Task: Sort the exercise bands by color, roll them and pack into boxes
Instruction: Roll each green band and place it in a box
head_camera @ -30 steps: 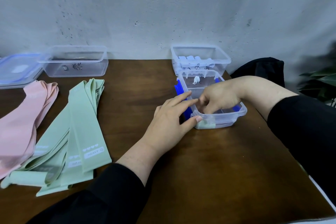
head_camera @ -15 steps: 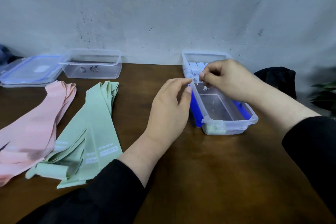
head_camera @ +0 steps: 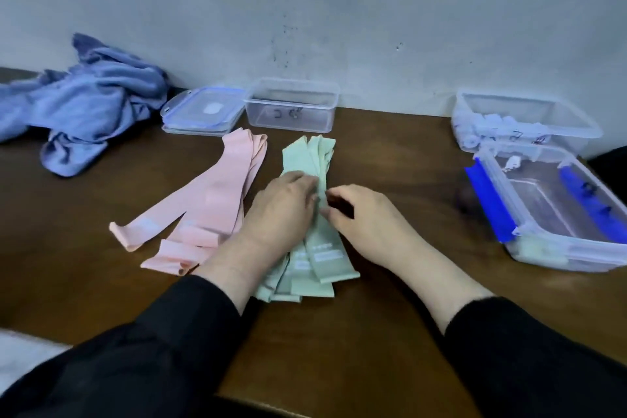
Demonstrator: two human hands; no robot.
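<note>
Green bands (head_camera: 314, 241) lie lengthwise toward the wall; left hand (head_camera: 281, 210) and right hand (head_camera: 364, 219) pinch one.

The near box (head_camera: 556, 214) runs off the right edge (its contents blurred).

1. The left hand (head_camera: 281, 210) is bare: no glove, ring or watch shows on it.
2. The right hand (head_camera: 368, 220) is bare too, with no ring or band at the wrist.
3. The left sleeve (head_camera: 163, 343) is plain black cloth, loose and softly creased, ending a little above the wrist.
4. The right sleeve (head_camera: 529, 353) is the same black cloth, its cuff also ending above the wrist.
</note>
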